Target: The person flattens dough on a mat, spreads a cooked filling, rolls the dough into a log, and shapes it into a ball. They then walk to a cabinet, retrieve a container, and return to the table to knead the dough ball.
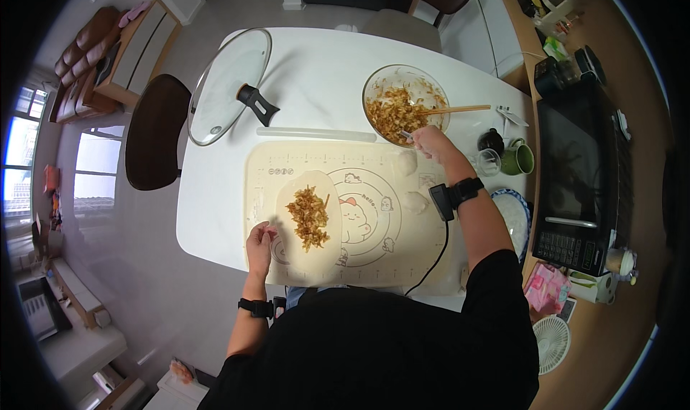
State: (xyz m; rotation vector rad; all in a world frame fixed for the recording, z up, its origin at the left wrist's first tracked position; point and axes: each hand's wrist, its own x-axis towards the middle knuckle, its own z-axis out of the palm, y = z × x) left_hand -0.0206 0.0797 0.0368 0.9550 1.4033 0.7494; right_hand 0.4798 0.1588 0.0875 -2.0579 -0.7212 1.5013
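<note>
A flat oval sheet of dough (291, 194) lies on a printed kneading mat (420, 248), with chopped brown-yellow filling (308, 218) heaped along its middle. My left hand (261, 243) is at the sheet's left edge, fingers bent; whether it grips the dough is unclear. Over the near rim of a glass bowl (368, 94) my right hand (429, 143) holds a utensil with a metal part (405, 134), its tip in the filling. The utensil's kind cannot be told. Wooden chopsticks (463, 109) rest in the bowl. Two pale dough pieces (404, 163) lie on the mat below it.
A glass lid (232, 86) with a black handle stands tilted at the table's far left. A long pale rod (316, 134) lies along the mat's far edge. To the right are a green mug (517, 158), a clear cup (487, 162), a blue-rimmed plate (509, 221) and a microwave oven (568, 183).
</note>
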